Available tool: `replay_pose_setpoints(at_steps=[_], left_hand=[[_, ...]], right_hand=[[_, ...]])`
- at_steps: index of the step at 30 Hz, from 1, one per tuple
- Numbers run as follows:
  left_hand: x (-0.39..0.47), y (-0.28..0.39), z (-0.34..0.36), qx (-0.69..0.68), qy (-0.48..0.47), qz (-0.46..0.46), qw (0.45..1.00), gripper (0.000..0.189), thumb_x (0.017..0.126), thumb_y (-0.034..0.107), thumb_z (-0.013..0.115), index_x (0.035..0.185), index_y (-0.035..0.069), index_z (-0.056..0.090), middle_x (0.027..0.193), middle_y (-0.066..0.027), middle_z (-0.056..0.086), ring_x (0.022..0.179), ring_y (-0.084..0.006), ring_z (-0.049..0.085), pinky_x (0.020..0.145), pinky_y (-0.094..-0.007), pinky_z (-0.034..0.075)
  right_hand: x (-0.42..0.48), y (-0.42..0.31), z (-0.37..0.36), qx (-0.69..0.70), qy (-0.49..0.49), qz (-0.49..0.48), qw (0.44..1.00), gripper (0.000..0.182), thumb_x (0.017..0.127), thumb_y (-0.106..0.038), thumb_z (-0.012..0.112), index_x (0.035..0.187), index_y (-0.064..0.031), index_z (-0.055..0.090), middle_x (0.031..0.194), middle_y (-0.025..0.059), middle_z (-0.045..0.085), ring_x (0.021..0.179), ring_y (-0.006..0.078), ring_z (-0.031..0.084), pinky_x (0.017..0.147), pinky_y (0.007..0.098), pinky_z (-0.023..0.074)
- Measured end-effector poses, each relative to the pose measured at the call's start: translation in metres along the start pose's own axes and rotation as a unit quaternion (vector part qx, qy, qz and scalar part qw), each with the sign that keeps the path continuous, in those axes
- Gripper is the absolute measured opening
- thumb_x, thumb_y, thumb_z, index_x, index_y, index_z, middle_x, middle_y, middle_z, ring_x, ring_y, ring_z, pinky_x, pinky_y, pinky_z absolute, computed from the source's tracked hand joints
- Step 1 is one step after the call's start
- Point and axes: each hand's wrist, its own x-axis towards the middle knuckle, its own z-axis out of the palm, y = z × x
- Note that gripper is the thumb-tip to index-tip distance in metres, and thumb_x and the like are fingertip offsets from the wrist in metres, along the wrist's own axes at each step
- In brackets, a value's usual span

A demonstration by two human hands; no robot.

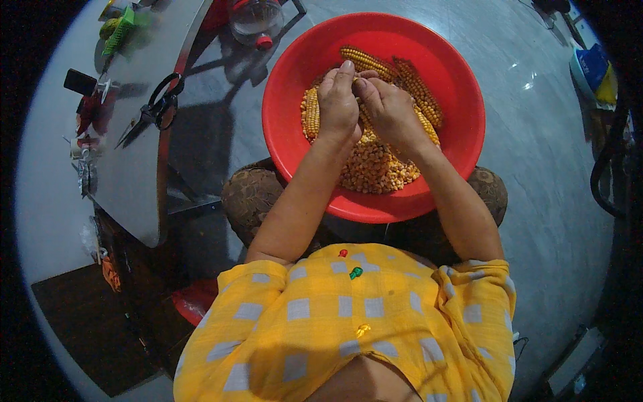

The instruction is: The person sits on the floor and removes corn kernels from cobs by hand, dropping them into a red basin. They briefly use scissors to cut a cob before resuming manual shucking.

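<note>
A wide red plastic basin [464,135] rests by my knees, with loose yellow corn kernels [377,171] heaped towards its near side. My left hand [337,103] and my right hand [394,108] meet above the heap, thumbs close together. Between the thumbs shows a small bit of yellow, apparently an ear of corn [355,79] gripped by both hands; the fingers hide most of it. Beyond them, dried ears of corn [369,61] lean against the basin's far wall. Another ear [312,113] lies left of my left hand, and one more [427,125] is partly behind my right wrist.
On my left stands a table [135,181] bearing black-handled scissors [150,110], a dark flat object [80,82] and a green mesh basket [119,32]. A clear plastic bottle [256,22] with a red cap is near the table. At far right is a light-blue container [580,75].
</note>
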Motion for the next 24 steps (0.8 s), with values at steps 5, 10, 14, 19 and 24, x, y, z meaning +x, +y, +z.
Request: replay_pose_setpoints(at_steps=[5, 10, 14, 19, 24], left_hand=[[-0.003, 0.003, 0.003, 0.006, -0.005, 0.027, 1.000, 0.023, 0.093, 0.021, 0.044, 0.088, 0.000, 0.048, 0.082, -0.0114, 0.060, 0.075, -0.0159, 0.057, 0.072, -0.0284, 0.047], [-0.001, 0.000, -0.003, 0.017, 0.012, 0.035, 0.999, 0.021, 0.092, 0.021, 0.044, 0.087, 0.000, 0.048, 0.082, -0.0114, 0.060, 0.075, -0.0149, 0.057, 0.073, -0.0273, 0.046], [-0.006, 0.005, 0.004, -0.011, 0.004, 0.019, 1.000, 0.021, 0.092, 0.021, 0.045, 0.084, 0.002, 0.049, 0.080, -0.0075, 0.058, 0.075, -0.0122, 0.054, 0.071, -0.0251, 0.043], [0.005, -0.005, -0.009, -0.001, -0.006, 0.033, 0.999, 0.020, 0.092, 0.019, 0.045, 0.084, 0.002, 0.051, 0.082, -0.0119, 0.062, 0.072, -0.0187, 0.062, 0.068, -0.0301, 0.051], [0.004, -0.006, -0.008, 0.039, -0.009, 0.047, 0.998, 0.023, 0.093, 0.019, 0.041, 0.086, -0.001, 0.049, 0.086, -0.0182, 0.063, 0.074, -0.0219, 0.063, 0.069, -0.0336, 0.053]], right_hand=[[0.001, -0.002, 0.001, 0.022, 0.026, -0.016, 0.999, 0.036, 0.094, -0.031, 0.041, 0.101, -0.0029, 0.062, 0.086, 0.0207, 0.062, 0.079, 0.0344, 0.062, 0.068, 0.0387, 0.0466], [0.005, 0.007, -0.001, 0.063, 0.003, 0.032, 0.998, 0.034, 0.093, -0.029, 0.043, 0.102, -0.0011, 0.061, 0.088, 0.0195, 0.063, 0.079, 0.0299, 0.063, 0.069, 0.0356, 0.0467], [0.005, 0.010, -0.001, 0.109, 0.005, 0.018, 0.994, 0.035, 0.094, -0.027, 0.043, 0.101, 0.0016, 0.061, 0.088, 0.0176, 0.064, 0.080, 0.0252, 0.063, 0.072, 0.0340, 0.0464], [0.006, 0.013, 0.000, 0.137, -0.011, 0.019, 0.990, 0.034, 0.094, -0.025, 0.042, 0.101, 0.0032, 0.061, 0.089, 0.0144, 0.065, 0.081, 0.0215, 0.062, 0.075, 0.0323, 0.0457], [0.006, 0.013, -0.001, 0.269, -0.041, 0.121, 0.955, 0.034, 0.095, -0.025, 0.042, 0.105, 0.0024, 0.060, 0.092, 0.0080, 0.064, 0.082, 0.0146, 0.059, 0.076, 0.0278, 0.0446]])
